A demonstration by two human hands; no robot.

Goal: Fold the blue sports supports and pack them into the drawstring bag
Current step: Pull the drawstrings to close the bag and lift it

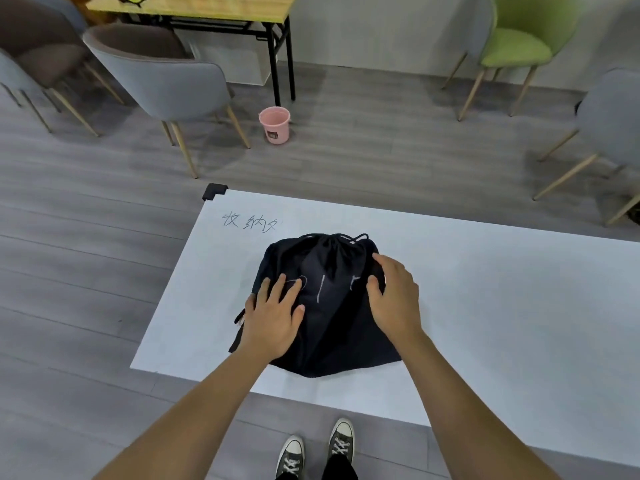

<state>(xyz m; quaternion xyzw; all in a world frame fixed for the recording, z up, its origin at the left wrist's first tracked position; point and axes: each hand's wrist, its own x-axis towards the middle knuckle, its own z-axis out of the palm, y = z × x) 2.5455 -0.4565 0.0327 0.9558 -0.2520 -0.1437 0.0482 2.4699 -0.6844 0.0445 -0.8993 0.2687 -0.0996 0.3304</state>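
Black fabric drawstring bag [325, 306] sits mid white table [485, 306], cinched neck pointing away from me. Left hand [273, 317] is spread flat on its left side, right hand [394, 299] cupped loosely on the right, nearer the neck. Blue supports aren't visible, prob inside tbh.

An office-like meeting room: upholstered chairs [166, 88], folding desk [194, 10], grey plank floor [69, 271].

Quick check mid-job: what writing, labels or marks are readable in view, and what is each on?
"收纳" plus a third, partly cut-off character: handwritten on the white table, at its far left corner.
White line marks on the black drawstring bag: partly covered by the hands, not readable.
Dark label on the pink bucket: too small to read.
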